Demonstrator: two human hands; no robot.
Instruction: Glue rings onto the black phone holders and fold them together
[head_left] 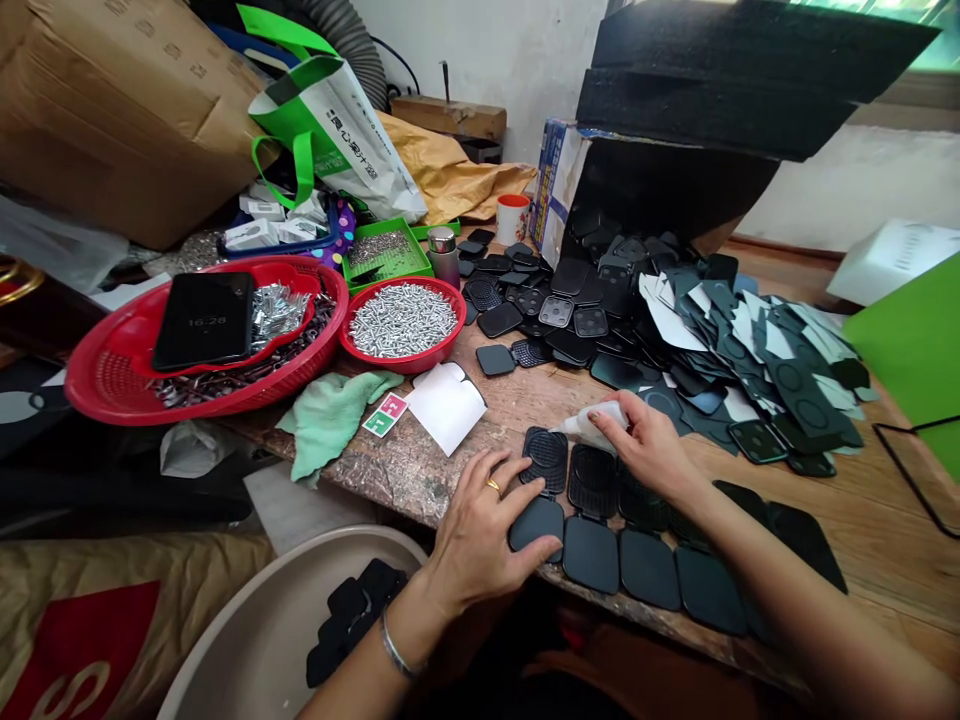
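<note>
One wooden table [892,545] carries the work, and on its right side a loose heap [795,360] of dark and white slips could slide nearer if my right arm nudges it. At the near edge lies the row of black paired pieces [590,553], flat squares near and ridged leaves far; since it sits so close to the drop, a careless wrist could push a square off, and my right forearm, crossing above the row, could drag others askew. Too hard a squeeze could spill on the ridged leaf, if there is liquid to spill. Of the containers, the pale basin [225,645] at near left is big and holds black pieces. The wide red basket [90,385] beyond it holds dark metal parts, with a red inner tray of silvery clips and a black phone [202,320] on top. To its right, the small red bowl [349,345] brims with silver pins, and the green tray [412,270] farther off has tiny metal bits. My left hand [480,530] lies spread, fingers apart, steadying the leftmost pair without clasping it. My right hand [652,440] is closed around a white squeeze bottle [596,425], contents hidden from me, its thin nozzle by that pair's ridged leaf; I can't tell whether they touch.
</note>
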